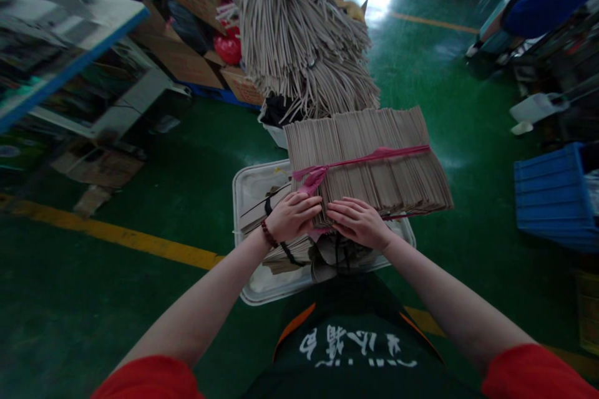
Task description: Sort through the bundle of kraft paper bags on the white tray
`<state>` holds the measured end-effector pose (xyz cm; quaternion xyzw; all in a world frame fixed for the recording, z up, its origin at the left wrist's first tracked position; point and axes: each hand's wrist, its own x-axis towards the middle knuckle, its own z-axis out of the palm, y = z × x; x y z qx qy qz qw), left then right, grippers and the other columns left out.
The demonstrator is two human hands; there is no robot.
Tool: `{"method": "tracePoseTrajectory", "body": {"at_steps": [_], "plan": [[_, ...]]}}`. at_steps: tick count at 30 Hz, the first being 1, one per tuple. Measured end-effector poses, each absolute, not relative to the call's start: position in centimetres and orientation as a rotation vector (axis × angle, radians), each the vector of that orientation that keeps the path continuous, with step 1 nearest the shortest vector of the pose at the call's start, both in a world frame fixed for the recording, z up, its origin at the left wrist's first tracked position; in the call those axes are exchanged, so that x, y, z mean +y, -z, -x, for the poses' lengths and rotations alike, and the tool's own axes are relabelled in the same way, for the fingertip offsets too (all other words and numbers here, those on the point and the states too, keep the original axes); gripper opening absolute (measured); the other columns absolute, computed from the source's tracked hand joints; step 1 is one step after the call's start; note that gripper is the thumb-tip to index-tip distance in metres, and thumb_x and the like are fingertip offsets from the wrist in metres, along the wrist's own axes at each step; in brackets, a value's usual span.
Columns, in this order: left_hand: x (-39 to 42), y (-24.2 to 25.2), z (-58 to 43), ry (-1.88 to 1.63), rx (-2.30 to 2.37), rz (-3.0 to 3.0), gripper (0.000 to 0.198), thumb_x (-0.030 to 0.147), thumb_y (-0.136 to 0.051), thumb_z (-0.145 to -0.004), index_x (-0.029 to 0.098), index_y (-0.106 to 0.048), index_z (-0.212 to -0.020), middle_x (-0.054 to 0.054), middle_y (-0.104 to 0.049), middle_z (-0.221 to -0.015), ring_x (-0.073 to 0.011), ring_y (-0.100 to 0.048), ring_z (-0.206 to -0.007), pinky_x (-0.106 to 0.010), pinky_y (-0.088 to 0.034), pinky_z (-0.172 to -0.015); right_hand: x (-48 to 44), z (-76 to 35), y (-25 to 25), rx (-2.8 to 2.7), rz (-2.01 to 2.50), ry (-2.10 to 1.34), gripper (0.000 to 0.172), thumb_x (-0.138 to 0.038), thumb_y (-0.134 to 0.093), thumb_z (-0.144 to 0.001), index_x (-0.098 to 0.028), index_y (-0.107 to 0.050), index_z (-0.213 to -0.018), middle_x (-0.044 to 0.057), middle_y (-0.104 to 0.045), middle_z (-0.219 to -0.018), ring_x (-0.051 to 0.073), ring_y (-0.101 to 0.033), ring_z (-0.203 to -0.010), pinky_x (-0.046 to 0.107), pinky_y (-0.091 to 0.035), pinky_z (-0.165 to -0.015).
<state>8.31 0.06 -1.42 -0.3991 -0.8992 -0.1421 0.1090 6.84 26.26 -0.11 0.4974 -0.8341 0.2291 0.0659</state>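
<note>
Dim, floor (187,156) glare, blurred warped edges

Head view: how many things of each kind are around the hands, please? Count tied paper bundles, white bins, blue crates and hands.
tied paper bundle: 1
white bin: 1
blue crate: 1
hands, the left hand and the right hand: 2
Total: 5

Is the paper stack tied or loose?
Tied. A pink string runs across the stack and bunches in a knot at its left edge, just above the left hand.
</note>
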Motion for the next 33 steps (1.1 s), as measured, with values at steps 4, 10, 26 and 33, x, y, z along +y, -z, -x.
{"method": "tracePoseTrajectory", "body": {"at_steps": [4,10,26,33], "plan": [[0.18,1.05,-7.99,0.425,-2.621,1.176,0.031,0.024,-0.051,-0.087,0.02,-0.061,-0.116,-0.007,-0.06,-0.128,-0.0232,-0.05,-0.114,-0.041,-0.041,-0.101,26.14,-6.87,-0.09,-2.521,-1.499,-0.69,0.045,-0.026,-0.057,-0.091,-0.027,-0.051,-0.136,0.002,-0.057,-0.135,0.018,-0.051,-0.125,0.04,-0.038,-0.112],[0.09,0.96,-7.44,0.438,-2.613,1.21,0.035,0.025,-0.05,-0.088,0.019,-0.059,-0.121,-0.007,-0.061,-0.126,-0.0237,-0.051,-0.113,-0.041,-0.04,-0.102,26.21,-6.82,-0.59,-2.561,-1.533,-0.635,0.042,-0.026,-0.053,-0.093,-0.026,-0.051,-0.135,0.002,-0.055,-0.137,0.018,-0.049,-0.127,0.04,-0.037,-0.113],[0.17,1.81,-8.21,0.377,-2.636,1.143,0.034,0.025,-0.049,-0.089,0.021,-0.06,-0.12,-0.005,-0.055,-0.137,-0.0238,-0.05,-0.114,-0.043,-0.039,-0.099,26.52,-6.7,0.12,-2.527,-1.539,-0.625,0.045,-0.027,-0.052,-0.094,-0.025,-0.047,-0.139,0.001,-0.053,-0.139,0.018,-0.048,-0.128,0.039,-0.037,-0.113],[0.24,1.79,-8.38,0.397,-2.616,1.131,0.034,0.024,-0.049,-0.088,0.019,-0.061,-0.119,-0.005,-0.056,-0.136,-0.0235,-0.05,-0.113,-0.042,-0.038,-0.1,26.5,-6.69,0.31,-2.52,-1.537,-0.625,0.044,-0.027,-0.052,-0.094,-0.024,-0.048,-0.138,0.001,-0.053,-0.139,0.018,-0.048,-0.128,0.039,-0.036,-0.113]]}}
